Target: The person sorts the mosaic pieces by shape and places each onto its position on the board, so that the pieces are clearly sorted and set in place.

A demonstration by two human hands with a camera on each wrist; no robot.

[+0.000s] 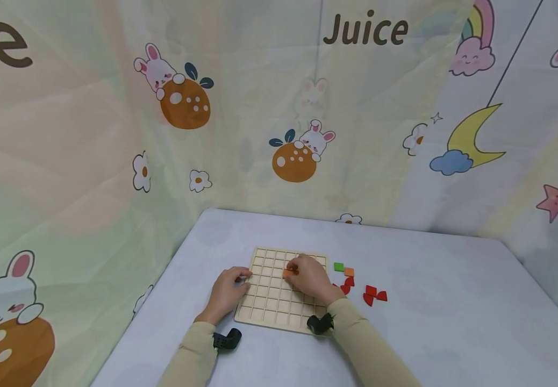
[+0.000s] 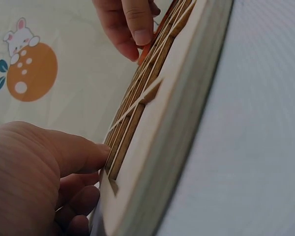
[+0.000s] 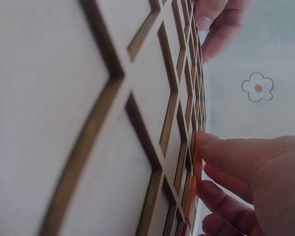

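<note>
1. Head view: the left hand (image 1: 226, 293) is at the left edge of the wooden grid board (image 1: 271, 295), thumb and forefinger parted and touching the rim, gripping nothing. That seems the right brace; light pressure should stop the board sliding on the tabletop (image 1: 453, 312). The right hand (image 1: 313, 277) is nearly closed, pinching an orange tile (image 1: 287, 273) over the upper-middle cells. A loose green square (image 1: 339, 266), an orange square (image 1: 349, 272) and red pieces (image 1: 371, 291) lie to the board's right, so the right forearm is best kept raised clear of them.

2. Left wrist view: the left thumb touches the board's edge near a corner, the other fingers bent beside it. The raised ridges call for square alignment; a turned tile would probably ride up on one.

3. Right wrist view: thumb and forefinger hold opposite ends of the tile, which is at the grid surface; whether it is seated I cannot tell. Another orange-red piece (image 3: 191, 199) sits just beside it. Better to lower the tile level, release evenly, then press its middle flat without nudging that neighbour.
</note>
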